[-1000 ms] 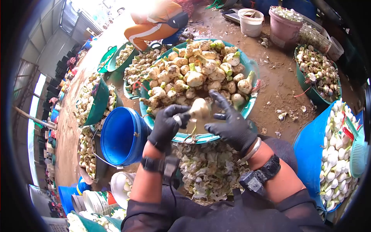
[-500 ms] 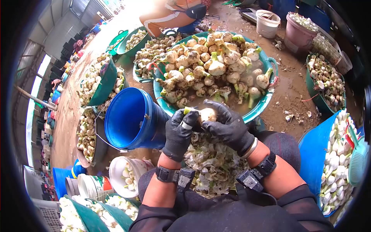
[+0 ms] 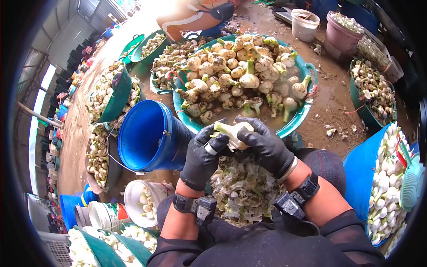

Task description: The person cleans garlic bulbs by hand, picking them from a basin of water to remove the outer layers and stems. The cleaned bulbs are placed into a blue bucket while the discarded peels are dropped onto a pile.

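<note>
A white bulb with a short green stem [image 3: 238, 135] is held between both hands, just in front of a large green tub [image 3: 299, 126]. My left hand [image 3: 202, 153], in a black glove with a white band on one finger, grips its stem side. My right hand [image 3: 268, 147], gloved too, has its fingers wrapped round the bulb's other side. Soiled bulbs [image 3: 249, 80] are heaped in the tub, some lying in muddy water. Below the hands lies a pile of peeled skins [image 3: 242, 191].
A blue bucket [image 3: 143, 135] is tilted at the left, beside a white bucket [image 3: 142, 202]. White bulbs [image 3: 387, 187] fill a blue container at the right, with a green strainer [image 3: 412, 182] on it. Another person [image 3: 187, 20] is behind the tub.
The bulb in my hands now shows a whiter surface and a larger part of its stem. My left hand has opened its hold slightly and turned. The view has shifted a little.
</note>
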A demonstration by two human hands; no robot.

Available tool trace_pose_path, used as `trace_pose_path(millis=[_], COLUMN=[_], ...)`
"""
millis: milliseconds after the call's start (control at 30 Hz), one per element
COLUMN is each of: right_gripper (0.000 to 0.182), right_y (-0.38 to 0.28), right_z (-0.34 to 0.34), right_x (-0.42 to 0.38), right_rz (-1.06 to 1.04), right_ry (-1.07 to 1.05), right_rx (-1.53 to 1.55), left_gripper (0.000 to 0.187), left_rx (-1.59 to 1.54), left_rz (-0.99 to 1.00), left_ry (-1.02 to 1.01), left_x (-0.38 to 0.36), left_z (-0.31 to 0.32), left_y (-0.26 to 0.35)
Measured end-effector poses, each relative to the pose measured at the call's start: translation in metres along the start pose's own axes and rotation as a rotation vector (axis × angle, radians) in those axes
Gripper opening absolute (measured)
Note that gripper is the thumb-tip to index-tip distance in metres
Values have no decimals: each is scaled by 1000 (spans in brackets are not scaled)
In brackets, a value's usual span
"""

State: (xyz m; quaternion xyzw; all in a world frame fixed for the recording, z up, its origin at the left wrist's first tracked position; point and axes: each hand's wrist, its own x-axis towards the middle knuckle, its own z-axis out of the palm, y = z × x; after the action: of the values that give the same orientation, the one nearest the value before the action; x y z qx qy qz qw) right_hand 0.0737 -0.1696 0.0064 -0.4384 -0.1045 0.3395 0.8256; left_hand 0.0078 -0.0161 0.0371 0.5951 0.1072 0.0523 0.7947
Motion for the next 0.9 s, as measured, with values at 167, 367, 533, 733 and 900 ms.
trace_pose_path(millis=[167, 367, 533, 733, 900], right_gripper=[48, 44, 48, 48, 42], right_y=[4, -13, -17, -20, -12], right_z=[-11, -7, -14, -14, -6], right_x=[1, -4, -5, -6, -5], right_rz=[-88, 498, 541, 406, 432], right_ry=[-23, -17, -132, -129, -55], right_rx=[-273, 258, 468, 499, 339], left_gripper=[23, 13, 8, 24, 31], left_rx=[107, 773, 1178, 716, 181], left_rz=[-77, 379, 589, 246, -19], left_ry=[-81, -74, 40, -228, -65], left_x=[1, 6, 10, 2, -10], left_z=[-5, -18, -22, -30, -5], left_y=[-1, -23, -19, -3, 16])
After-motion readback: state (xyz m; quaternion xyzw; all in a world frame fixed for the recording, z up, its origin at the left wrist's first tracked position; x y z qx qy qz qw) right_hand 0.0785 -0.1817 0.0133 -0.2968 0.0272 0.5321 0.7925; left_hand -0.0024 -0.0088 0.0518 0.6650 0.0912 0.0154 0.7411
